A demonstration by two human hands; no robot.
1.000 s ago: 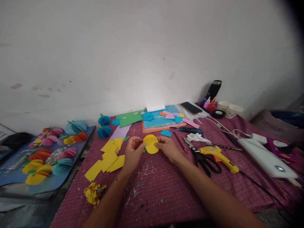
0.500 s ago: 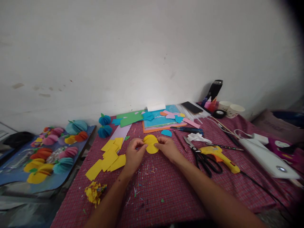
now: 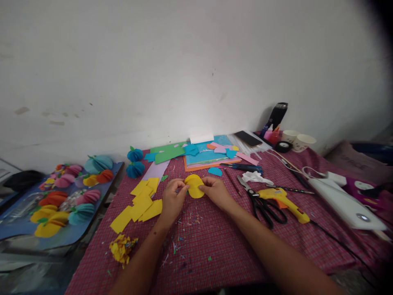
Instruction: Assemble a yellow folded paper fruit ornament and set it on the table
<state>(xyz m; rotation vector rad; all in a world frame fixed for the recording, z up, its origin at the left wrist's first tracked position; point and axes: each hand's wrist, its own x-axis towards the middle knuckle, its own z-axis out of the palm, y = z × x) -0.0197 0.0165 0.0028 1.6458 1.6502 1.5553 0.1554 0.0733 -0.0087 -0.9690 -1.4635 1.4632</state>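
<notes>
Yellow paper circles (image 3: 194, 186) are pinched from both sides by the left hand (image 3: 172, 201) and right hand (image 3: 216, 191); edges are best kept aligned and pressed evenly

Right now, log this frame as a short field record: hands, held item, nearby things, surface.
left hand: pinches the yellow paper circles at their left edge
right hand: pinches the right edge
yellow squares: lying left of the left hand
scissors: flat, right of the right hand
glue gun: beside the scissors
surface: red checked cloth
</notes>
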